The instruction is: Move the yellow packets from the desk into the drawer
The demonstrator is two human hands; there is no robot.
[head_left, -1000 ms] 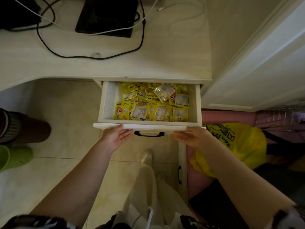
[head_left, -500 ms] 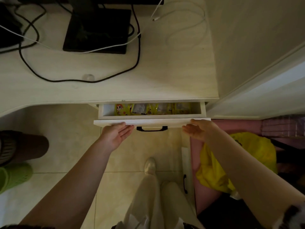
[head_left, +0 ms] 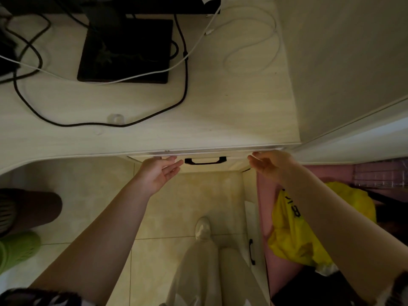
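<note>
The white drawer point(head_left: 234, 161) sits pushed in under the edge of the pale wooden desk point(head_left: 220, 120), so its inside is hidden. No yellow packets show anywhere in view. Its black handle point(head_left: 205, 161) lies between my hands. My left hand point(head_left: 160, 173) has straight fingers touching the drawer front, just left of the handle. My right hand point(head_left: 268, 163) reaches the drawer's right end with its fingers relaxed and holds nothing.
On the desk lie a black monitor base point(head_left: 125, 49), black cables point(head_left: 183, 89) and a white cable point(head_left: 249, 51). A yellow plastic bag point(head_left: 293, 235) lies at the right on pink fabric. A lower drawer handle point(head_left: 251, 251), my shoe point(head_left: 202, 228) and a green shoe point(head_left: 16, 250) are below.
Both hands pushed the drawer in. A second ago it stood wide open with yellow packets showing; now it is in under the desk edge and the packets are out of sight.
</note>
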